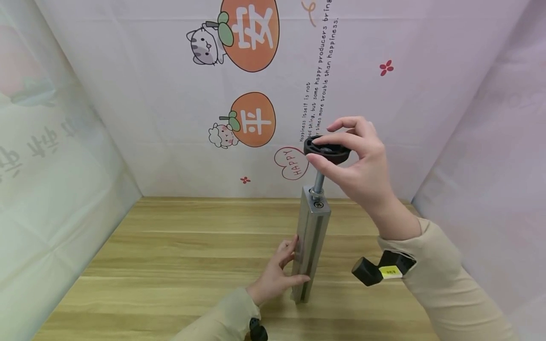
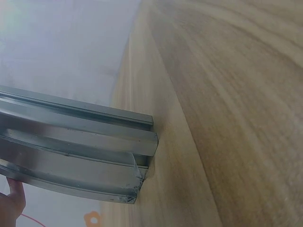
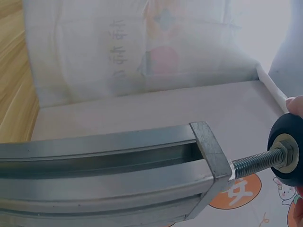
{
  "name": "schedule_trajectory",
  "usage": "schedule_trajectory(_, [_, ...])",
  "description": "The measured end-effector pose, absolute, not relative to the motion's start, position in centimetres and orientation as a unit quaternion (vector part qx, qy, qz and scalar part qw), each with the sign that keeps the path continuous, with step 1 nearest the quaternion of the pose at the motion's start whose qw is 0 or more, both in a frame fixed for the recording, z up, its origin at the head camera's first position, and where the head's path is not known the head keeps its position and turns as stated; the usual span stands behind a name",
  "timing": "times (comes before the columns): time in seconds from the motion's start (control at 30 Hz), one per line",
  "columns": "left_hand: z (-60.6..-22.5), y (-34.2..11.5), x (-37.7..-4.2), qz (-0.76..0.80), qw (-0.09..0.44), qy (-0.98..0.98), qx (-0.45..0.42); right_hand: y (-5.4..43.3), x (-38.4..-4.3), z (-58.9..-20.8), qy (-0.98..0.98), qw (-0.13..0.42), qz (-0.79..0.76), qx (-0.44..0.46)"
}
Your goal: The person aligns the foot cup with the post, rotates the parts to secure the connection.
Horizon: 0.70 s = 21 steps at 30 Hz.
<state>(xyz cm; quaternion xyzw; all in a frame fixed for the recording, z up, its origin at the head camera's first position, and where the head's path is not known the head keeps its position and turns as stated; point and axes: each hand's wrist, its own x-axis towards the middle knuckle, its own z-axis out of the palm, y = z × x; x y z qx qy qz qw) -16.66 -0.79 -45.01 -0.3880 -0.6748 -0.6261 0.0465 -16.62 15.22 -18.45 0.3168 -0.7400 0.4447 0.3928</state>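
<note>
An aluminium extrusion profile stands upright on the table, slightly tilted, its lower end meeting the wood in the left wrist view. My left hand grips it low down, thumb on the near side and fingers behind. From the metal end plate on top rises a threaded rod, which carries a round black levelling foot. The thumb and fingers of my right hand pinch the foot's rim. Beneath the foot, a nut shows on the rod. Only a fingertip-sized part of the right hand appears in the right wrist view.
The wood-grain table is enclosed by a printed white cloth backdrop behind and cloth walls at both sides. A black wrist device with a yellow label is on the right sleeve.
</note>
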Motion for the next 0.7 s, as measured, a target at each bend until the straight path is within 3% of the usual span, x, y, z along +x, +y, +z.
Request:
schedule_trajectory(0.27, [-44.9,-0.8,-16.6,-0.628,0.049,-0.671,-0.391,14.5,-16.4,-18.5,-0.735,0.48,0.371,0.302])
schedule_trajectory(0.47, [-44.9,-0.9,-16.7,-0.628,0.047,-0.672,-0.39,14.4,-16.3,-18.6,-0.729,0.486,0.371,0.308])
schedule_trajectory(0.7, [-44.7,-0.9,-16.6,-0.624,0.044,-0.677,-0.387,14.5,-16.5,-19.9,-0.674,0.458,0.489,0.312])
